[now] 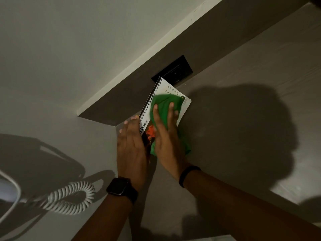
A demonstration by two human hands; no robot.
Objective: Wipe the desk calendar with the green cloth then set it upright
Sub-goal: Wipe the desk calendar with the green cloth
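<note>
A spiral-bound desk calendar [166, 89] with a white date page and an orange picture lies tilted on the grey desk [243, 127], its bound edge toward the back panel. My right hand [166, 134] presses a green cloth [165, 103] flat onto the calendar page, fingers spread over the cloth. My left hand [130, 145] holds the calendar's near-left edge, fingers straight along the spiral side. Much of the page is hidden under the cloth and hands.
A black wall socket plate [173, 70] sits on the dark back panel [121, 100] just behind the calendar. A white coiled phone cord [73, 197] and a white device edge [7, 188] lie at the left. My shadow darkens the desk to the right.
</note>
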